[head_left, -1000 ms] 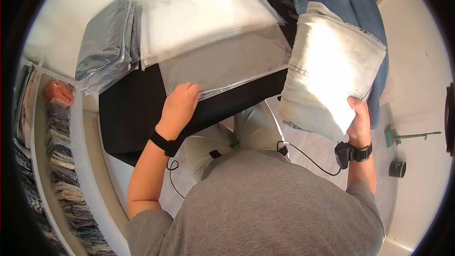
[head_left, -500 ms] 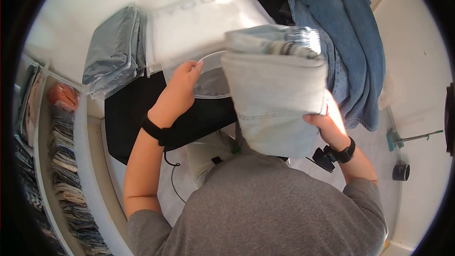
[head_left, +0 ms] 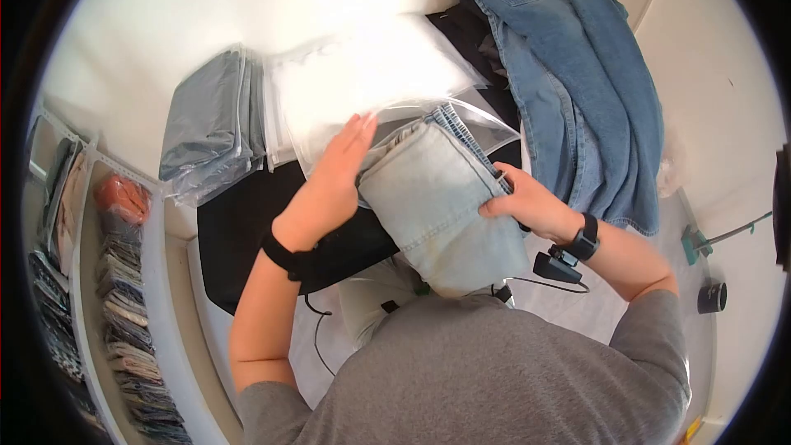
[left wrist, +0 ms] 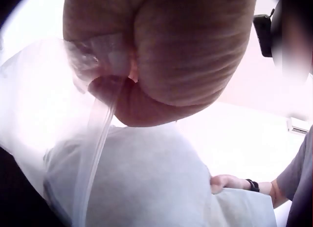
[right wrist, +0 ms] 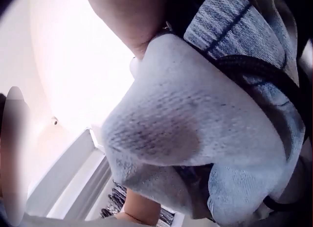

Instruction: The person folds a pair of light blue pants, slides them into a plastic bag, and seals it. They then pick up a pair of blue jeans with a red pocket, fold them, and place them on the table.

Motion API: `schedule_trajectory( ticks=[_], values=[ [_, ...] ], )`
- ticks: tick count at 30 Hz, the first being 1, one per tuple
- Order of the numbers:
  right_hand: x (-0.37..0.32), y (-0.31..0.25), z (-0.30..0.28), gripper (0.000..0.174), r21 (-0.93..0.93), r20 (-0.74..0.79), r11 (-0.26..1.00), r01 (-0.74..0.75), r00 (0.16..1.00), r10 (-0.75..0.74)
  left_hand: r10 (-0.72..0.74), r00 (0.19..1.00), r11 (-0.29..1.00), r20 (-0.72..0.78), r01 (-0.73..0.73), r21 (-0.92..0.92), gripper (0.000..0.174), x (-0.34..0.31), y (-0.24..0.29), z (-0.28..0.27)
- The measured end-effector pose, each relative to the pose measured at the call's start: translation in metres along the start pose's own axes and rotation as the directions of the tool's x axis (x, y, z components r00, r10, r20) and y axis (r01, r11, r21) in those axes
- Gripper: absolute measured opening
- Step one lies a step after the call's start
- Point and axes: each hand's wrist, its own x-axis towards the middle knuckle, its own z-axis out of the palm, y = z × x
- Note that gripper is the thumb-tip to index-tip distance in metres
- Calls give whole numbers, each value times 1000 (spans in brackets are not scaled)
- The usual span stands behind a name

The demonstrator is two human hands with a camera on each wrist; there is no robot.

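Folded light-blue jeans are gripped at their right edge by my right hand, thumb on top. Their far end lies at the mouth of a clear plastic bag on the black-covered table. My left hand pinches the bag's edge, left of the jeans; the left wrist view shows the clear edge strip running down from between thumb and fingers of that hand. Close up in the right wrist view, the jeans' folded layers hang beneath the right hand.
Grey bagged garments are stacked at the table's left, beside white bags. Blue denim drapes over the right side. Shelves of folded clothes stand at far left. A cable hangs near the right wrist.
The right hand has brought the folded jeans leftward from the right side to the bag. The left hand has lifted the bag's edge, and its mouth has parted.
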Motion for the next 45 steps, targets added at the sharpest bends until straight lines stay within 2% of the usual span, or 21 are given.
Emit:
schedule_trajectory(
  ticks=[2, 5, 9, 11, 13, 14, 17, 18, 19, 21, 22, 23, 25, 27, 29, 31, 33, 37, 41, 44, 45],
  values=[
    [7, -12, 0, 46, 148, 2, 986, -79, 997, 79, 18, 1000, 999, 7, -18, 39, 77, 3, 11, 2],
    [19, -28, -5, 53, 54, 66, 977, -205, 977, 202, 50, 999, 986, 7, -51, 156, 71, 17, 20, 1],
    [42, -35, -7, 53, -58, 87, 991, -120, 988, 125, 117, 992, 952, 49, -126, 277, 63, 33, 35, -1],
    [60, -40, -14, 49, 0, 26, 985, -171, 985, 171, 180, 982, 937, 60, -190, 294, 61, 36, 43, -1],
    [66, -50, -12, 48, -20, -54, 1000, 2, 999, -3, 188, 974, 937, 128, -217, 274, 69, 36, 55, -1],
    [66, -55, -9, 50, -136, -82, 988, 77, 993, -89, 201, 972, 921, 121, -230, 315, 70, 36, 56, 3],
    [74, -66, 4, 40, -303, -229, 952, 43, 966, -117, 240, 962, 912, 128, -269, 311, 70, 39, 61, 4],
    [77, -81, 3, 41, -453, -227, 883, -127, 974, 23, 241, 962, 912, 129, -270, 310, 70, 39, 63, 4],
    [83, -82, 2, 41, -451, -229, 883, -128, 973, 24, 261, 959, 918, 111, -282, 277, 70, 39, 65, 3],
    [103, -71, 0, 39, -566, -201, 820, 84, 951, -236, 284, 954, 922, 95, -299, 248, 69, 38, 71, -2],
    [139, -38, -15, 44, -736, -121, 641, 216, 890, -439, 295, 950, 922, 99, -311, 229, 68, 36, 75, -6],
    [134, -47, -10, 44, -736, -121, 640, 219, 888, -443, 306, 946, 923, 102, -322, 212, 67, 33, 78, -9],
    [115, -83, 7, 58, -645, -383, 757, 105, 812, -440, 305, 950, 925, 68, -312, 217, 64, 26, 80, -12],
    [117, -96, 8, 54, -634, -367, 768, 94, 837, -405, 340, 940, 898, 14, -329, 292, 60, 14, 74, -14],
    [124, -104, 16, 49, -776, -415, 629, -36, 780, -468, 329, 944, 897, 6, -315, 310, 58, 6, 67, -12],
    [137, -99, 18, 48, -803, -382, 594, -39, 800, -463, 317, 949, 898, 6, -302, 321, 56, -1, 60, -5],
    [154, -91, 15, 49, -828, -310, 560, -17, 847, -432, 186, 982, 928, 11, -180, 327, 55, -3, 53, 7],
    [167, -108, 5, 50, -837, -337, 539, -99, 868, -364, 137, 987, 957, -85, -110, 268, 57, -4, 52, 17],
    [169, -122, 7, 51, -786, -421, 606, -119, 821, -385, 289, 950, 937, -119, -255, 239, 55, -6, 60, 10],
    [187, -112, 11, 52, -787, -451, 597, -155, 806, -384, 301, 947, 931, -108, -267, 250, 56, -7, 61, 13],
    [191, -109, 14, 53, -817, -392, 557, -151, 854, -343, 256, 961, 941, -105, -222, 256, 55, -8, 59, 16]
  ],
)
